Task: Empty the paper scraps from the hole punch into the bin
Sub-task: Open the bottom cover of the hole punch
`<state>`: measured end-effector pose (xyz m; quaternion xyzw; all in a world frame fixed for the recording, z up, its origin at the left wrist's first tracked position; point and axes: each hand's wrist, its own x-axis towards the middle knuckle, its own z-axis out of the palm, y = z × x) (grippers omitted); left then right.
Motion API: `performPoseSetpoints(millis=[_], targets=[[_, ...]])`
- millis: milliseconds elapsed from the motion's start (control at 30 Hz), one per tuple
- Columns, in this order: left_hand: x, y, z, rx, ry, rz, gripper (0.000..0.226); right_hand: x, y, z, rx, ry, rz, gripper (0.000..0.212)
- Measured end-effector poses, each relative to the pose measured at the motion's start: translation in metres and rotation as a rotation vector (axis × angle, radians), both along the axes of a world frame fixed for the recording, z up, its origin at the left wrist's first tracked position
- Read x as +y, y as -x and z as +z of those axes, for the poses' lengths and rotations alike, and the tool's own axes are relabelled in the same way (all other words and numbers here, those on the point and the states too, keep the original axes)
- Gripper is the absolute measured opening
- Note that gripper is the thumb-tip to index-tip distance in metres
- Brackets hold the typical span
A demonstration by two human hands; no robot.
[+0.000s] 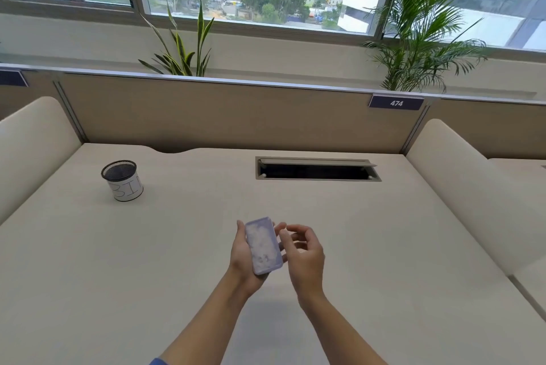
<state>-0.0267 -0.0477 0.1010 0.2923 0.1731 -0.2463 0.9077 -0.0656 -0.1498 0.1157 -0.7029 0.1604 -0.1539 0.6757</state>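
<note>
The left hand point(245, 258) cradles the hole punch point(263, 246), fingers wrapped around it above the desk point(384, 246); its flat, pale lilac plastic underside faces up. The right hand point(304, 252) hovers just beside it, fingers loosely curled and holding nothing. The round black mesh bin point(122, 180), wrapped in white paper, stands well apart, so emptying is probably still ahead.

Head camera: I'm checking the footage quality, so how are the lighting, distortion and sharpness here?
Head view: soft daylight, faint shadows on the cream desk; wide-angle bending curves the partition's top rail; the pale lilac rectangular hole punch in the left hand looks washed out and lacks detail; the right hand is slightly soft; the black mesh bin with its handwritten label is readable.
</note>
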Motion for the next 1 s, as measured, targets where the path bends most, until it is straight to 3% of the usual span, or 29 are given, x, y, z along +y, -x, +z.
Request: performPoseSetpoints(millis=[167,300,533,1000], targets=[[-0.005,0.003,0.002,-0.049,-0.182,-0.093,0.075,-0.01,-0.015,0.006,0.003,0.143,0.066,0.006],[-0.002,-0.001,0.001,-0.04,-0.123,0.008,0.07,-0.015,-0.022,0.009,0.028,0.147,0.097,0.009],[0.003,0.0,0.004,-0.075,-0.109,-0.081,0.068,-0.016,-0.024,0.02,0.088,0.171,0.3,0.008],[-0.006,0.007,0.005,-0.076,-0.094,-0.004,0.068,-0.011,-0.027,0.029,0.007,0.41,0.261,0.019]])
